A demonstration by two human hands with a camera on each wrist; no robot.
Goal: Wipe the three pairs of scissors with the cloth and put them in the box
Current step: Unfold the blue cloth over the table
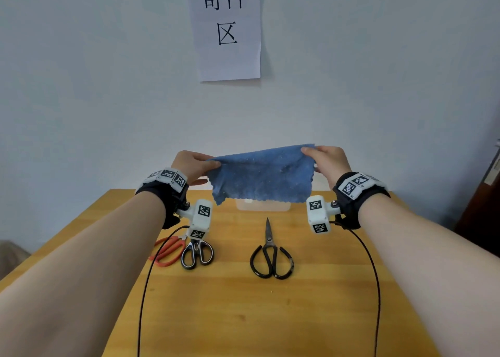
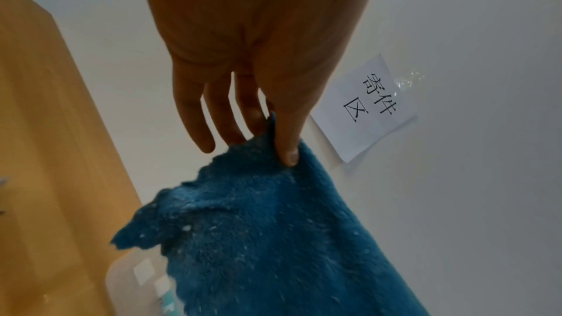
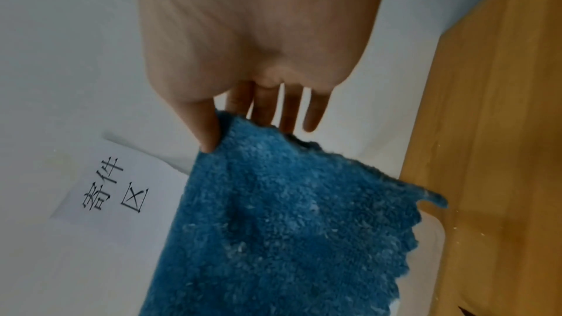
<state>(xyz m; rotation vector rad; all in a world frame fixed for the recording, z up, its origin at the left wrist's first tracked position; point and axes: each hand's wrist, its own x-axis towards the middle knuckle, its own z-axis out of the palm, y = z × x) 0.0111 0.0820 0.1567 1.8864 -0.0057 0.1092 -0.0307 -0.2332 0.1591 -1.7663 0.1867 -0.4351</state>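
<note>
Both hands point(image 1: 193, 164) point(image 1: 328, 162) pinching cloth point(image 1: 262, 175) above box point(image 1: 263, 206) — three scissors point(image 1: 271, 256) near it unwiped, none boxed.

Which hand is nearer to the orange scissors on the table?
Left. The left hand pinches the blue cloth above and just behind the orange scissors; the right hand pinches the cloth's other corner, far across to their right.

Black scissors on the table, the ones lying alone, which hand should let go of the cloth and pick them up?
Probably the right hand. The black scissors lie nearer its side, apart from the other two pairs under the left wrist. The left hand can keep its grip on the blue cloth for wiping.
</note>
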